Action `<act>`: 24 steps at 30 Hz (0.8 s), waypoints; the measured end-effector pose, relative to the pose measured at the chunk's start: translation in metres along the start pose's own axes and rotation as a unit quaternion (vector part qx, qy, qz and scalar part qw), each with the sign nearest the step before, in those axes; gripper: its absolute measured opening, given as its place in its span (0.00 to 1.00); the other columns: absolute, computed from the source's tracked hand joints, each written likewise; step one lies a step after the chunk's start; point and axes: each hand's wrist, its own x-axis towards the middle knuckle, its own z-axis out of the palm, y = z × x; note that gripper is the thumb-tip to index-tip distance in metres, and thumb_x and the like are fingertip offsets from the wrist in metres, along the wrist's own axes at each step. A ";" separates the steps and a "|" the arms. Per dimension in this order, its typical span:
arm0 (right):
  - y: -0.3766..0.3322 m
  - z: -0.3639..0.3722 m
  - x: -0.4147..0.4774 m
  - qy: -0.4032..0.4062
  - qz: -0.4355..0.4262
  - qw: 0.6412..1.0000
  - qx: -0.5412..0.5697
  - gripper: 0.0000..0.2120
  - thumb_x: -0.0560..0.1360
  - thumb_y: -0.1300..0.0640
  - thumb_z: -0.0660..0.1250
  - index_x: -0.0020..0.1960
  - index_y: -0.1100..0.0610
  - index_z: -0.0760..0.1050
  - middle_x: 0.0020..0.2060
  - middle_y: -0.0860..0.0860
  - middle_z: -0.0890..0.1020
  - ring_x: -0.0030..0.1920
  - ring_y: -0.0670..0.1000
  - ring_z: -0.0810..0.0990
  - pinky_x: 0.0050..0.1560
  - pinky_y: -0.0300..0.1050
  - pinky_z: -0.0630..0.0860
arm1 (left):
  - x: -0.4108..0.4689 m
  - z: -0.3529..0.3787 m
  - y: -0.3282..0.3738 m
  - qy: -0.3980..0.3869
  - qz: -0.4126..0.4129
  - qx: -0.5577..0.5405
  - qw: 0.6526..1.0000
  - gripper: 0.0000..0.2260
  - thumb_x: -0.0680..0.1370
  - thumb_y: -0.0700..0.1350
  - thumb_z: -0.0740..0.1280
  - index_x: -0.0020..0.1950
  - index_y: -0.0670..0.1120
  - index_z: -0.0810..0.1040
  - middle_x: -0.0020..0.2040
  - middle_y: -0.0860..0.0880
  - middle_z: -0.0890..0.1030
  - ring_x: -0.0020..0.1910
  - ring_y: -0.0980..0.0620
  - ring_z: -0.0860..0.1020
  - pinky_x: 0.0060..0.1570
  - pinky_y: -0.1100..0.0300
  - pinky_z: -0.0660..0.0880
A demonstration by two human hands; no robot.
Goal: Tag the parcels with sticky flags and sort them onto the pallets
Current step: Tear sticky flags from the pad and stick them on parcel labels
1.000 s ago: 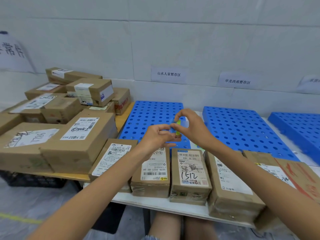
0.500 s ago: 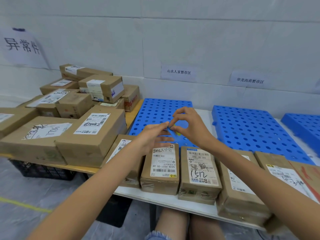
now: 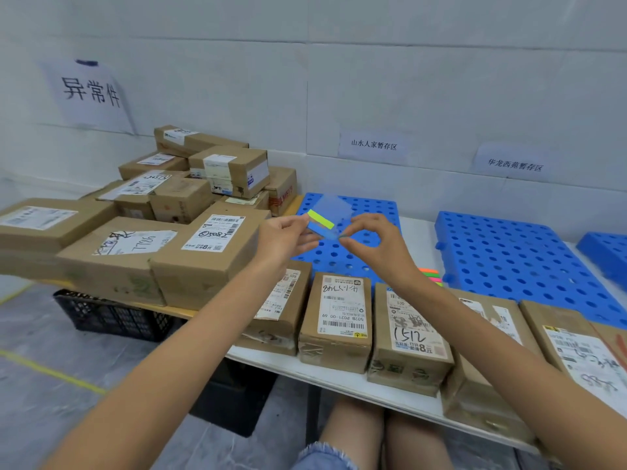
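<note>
The left hand [image 3: 281, 239] pinches a clear flag sheet [image 3: 334, 206] above the parcels [image 3: 336, 320] lining the table's [image 3: 305, 366] front edge. The right hand [image 3: 376, 245] pinches its blue flag [image 3: 320, 230].

Blue pallets [image 3: 529, 262] lie bare behind the parcel row [image 3: 339, 320].

Wall sign [image 3: 90, 93] "异常件", wall label [image 3: 373, 145] "山水人家暂存区", parcel [image 3: 412, 337] "1512"

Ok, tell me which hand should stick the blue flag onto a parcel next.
Right, probably. The right hand pinches the end of the blue flag, close to the 1512 parcel; the left hand is busy holding the clear flag sheet.
</note>
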 end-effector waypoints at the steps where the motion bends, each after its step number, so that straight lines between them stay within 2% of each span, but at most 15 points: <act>1: -0.004 0.002 -0.002 0.008 0.029 0.999 0.037 0.04 0.72 0.54 0.72 0.41 0.46 0.78 0.55 0.47 0.77 0.60 0.46 0.72 0.55 0.35 0.66 | 0.001 -0.005 0.003 0.016 0.005 -0.006 1.000 0.07 0.79 0.41 0.65 0.52 0.38 0.79 0.41 0.41 0.82 0.35 0.53 0.83 0.35 0.66 0.79; 5: -0.016 0.014 -0.009 -0.019 0.130 0.976 0.172 0.03 0.75 0.57 0.68 0.42 0.52 0.77 0.45 0.49 0.80 0.49 0.47 0.78 0.47 0.36 0.74 | 0.002 -0.029 0.015 0.080 0.013 -0.031 0.996 0.07 0.79 0.39 0.64 0.54 0.40 0.79 0.44 0.41 0.83 0.39 0.51 0.83 0.36 0.65 0.80; 8: -0.019 0.031 -0.013 -0.088 0.203 0.963 0.154 0.03 0.76 0.57 0.67 0.44 0.56 0.77 0.42 0.50 0.80 0.43 0.48 0.77 0.45 0.40 0.74 | 0.000 -0.049 0.021 0.105 0.033 -0.021 0.994 0.05 0.79 0.38 0.63 0.52 0.42 0.77 0.42 0.44 0.82 0.37 0.53 0.82 0.34 0.67 0.79; 12: -0.026 0.067 -0.013 -0.135 0.261 0.951 0.093 0.05 0.76 0.57 0.67 0.44 0.59 0.77 0.38 0.50 0.77 0.35 0.47 0.72 0.34 0.37 0.70 | 0.003 -0.072 0.018 0.136 0.043 0.013 0.990 0.07 0.79 0.39 0.64 0.54 0.39 0.79 0.43 0.42 0.82 0.40 0.49 0.84 0.38 0.63 0.81; 14: -0.029 0.087 -0.011 -0.140 0.266 0.952 0.061 0.08 0.76 0.58 0.67 0.39 0.58 0.77 0.36 0.50 0.77 0.33 0.46 0.71 0.30 0.36 0.67 | 0.004 -0.078 0.015 0.140 0.042 0.021 0.989 0.08 0.79 0.39 0.64 0.55 0.39 0.79 0.42 0.43 0.82 0.40 0.49 0.84 0.39 0.61 0.81; 16: -0.027 0.104 -0.007 -0.129 0.274 0.953 0.028 0.08 0.76 0.59 0.67 0.40 0.62 0.78 0.35 0.51 0.76 0.32 0.46 0.71 0.29 0.37 0.65 | 0.003 -0.082 0.012 0.138 0.043 0.028 0.989 0.07 0.79 0.40 0.64 0.54 0.41 0.79 0.41 0.45 0.82 0.39 0.51 0.84 0.39 0.61 0.81; 18: -0.021 0.118 -0.004 -0.106 0.270 0.957 -0.025 0.11 0.76 0.59 0.65 0.46 0.68 0.79 0.35 0.56 0.78 0.32 0.48 0.72 0.32 0.40 0.70 | 0.002 -0.083 0.010 0.135 0.046 0.034 0.989 0.07 0.79 0.40 0.64 0.54 0.42 0.79 0.40 0.46 0.82 0.38 0.52 0.84 0.39 0.61 0.81; 19: -0.018 0.123 -0.004 -0.092 0.260 0.960 -0.052 0.13 0.76 0.59 0.64 0.48 0.69 0.79 0.37 0.58 0.80 0.34 0.50 0.75 0.36 0.45 0.75 | 0.002 -0.084 0.009 0.132 0.047 0.037 0.989 0.07 0.79 0.40 0.64 0.54 0.42 0.79 0.40 0.47 0.82 0.38 0.53 0.84 0.39 0.61 0.81; 21: -0.014 0.128 -0.006 -0.077 0.232 0.964 -0.107 0.13 0.76 0.57 0.62 0.47 0.67 0.80 0.42 0.60 0.83 0.37 0.53 0.78 0.44 0.52 0.78 | 0.002 -0.084 0.007 0.126 0.050 0.042 0.990 0.07 0.79 0.40 0.64 0.54 0.42 0.80 0.41 0.46 0.83 0.39 0.52 0.84 0.40 0.60 0.81; 22: -0.013 0.130 -0.008 -0.077 0.215 0.964 -0.135 0.12 0.75 0.57 0.62 0.45 0.65 0.80 0.40 0.59 0.83 0.35 0.52 0.77 0.42 0.52 0.78 | 0.002 -0.083 0.006 0.121 0.053 0.041 0.990 0.07 0.79 0.40 0.64 0.54 0.41 0.80 0.42 0.45 0.83 0.39 0.51 0.84 0.40 0.60 0.81; 24: -0.014 0.130 -0.012 -0.085 0.186 0.962 -0.180 0.07 0.75 0.58 0.63 0.41 0.59 0.77 0.32 0.51 0.79 0.34 0.50 0.75 0.36 0.46 0.73 | 0.002 -0.080 0.005 0.111 0.058 0.035 0.992 0.07 0.79 0.39 0.64 0.53 0.41 0.80 0.41 0.44 0.83 0.38 0.51 0.83 0.37 0.63 0.81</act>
